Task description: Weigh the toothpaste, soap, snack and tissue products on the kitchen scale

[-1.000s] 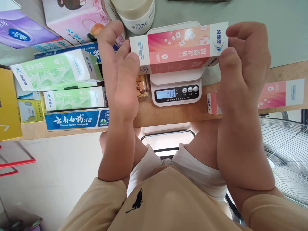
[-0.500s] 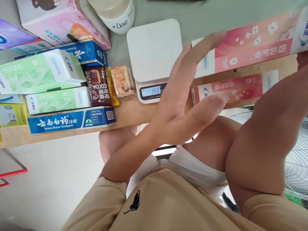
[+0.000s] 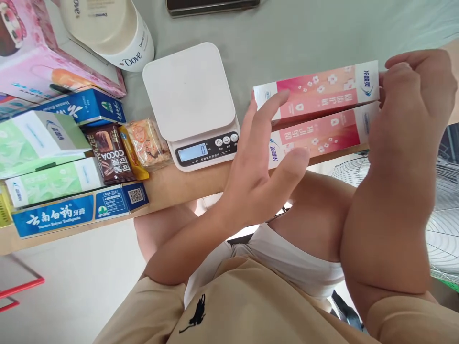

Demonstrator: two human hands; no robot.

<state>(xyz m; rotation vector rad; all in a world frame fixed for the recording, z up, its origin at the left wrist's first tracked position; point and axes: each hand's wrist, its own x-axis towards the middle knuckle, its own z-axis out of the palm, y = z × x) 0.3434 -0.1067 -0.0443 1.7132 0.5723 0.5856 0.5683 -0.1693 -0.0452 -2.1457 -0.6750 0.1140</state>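
Observation:
Two pink toothpaste boxes lie side by side at the table edge: an upper pink toothpaste box [image 3: 304, 95] and a lower pink toothpaste box [image 3: 315, 136]. At their left ends is my left hand [image 3: 258, 162], open, the index finger across the upper box and the thumb apart over the lower one. My right hand [image 3: 412, 100] is closed at the right end of the upper box, fingers curled against it; its grip is partly hidden. Left of the boxes sits a white kitchen scale [image 3: 190, 95] with a bare pan, its display reading 0.
Left of the scale are a wrapped cracker [image 3: 147, 143], a brown cocoa snack [image 3: 109, 155], green boxes [image 3: 64, 179] and a blue toothpaste box [image 3: 79, 210]. Behind stand a Dove jar [image 3: 132, 52] and a dark flat object [image 3: 211, 5]. A wire fan guard [image 3: 444, 220] is at right.
The upper pink box has come down and left, alongside the lower one, with my right hand at its end. The scale display went from 143 to 0. The view has shifted.

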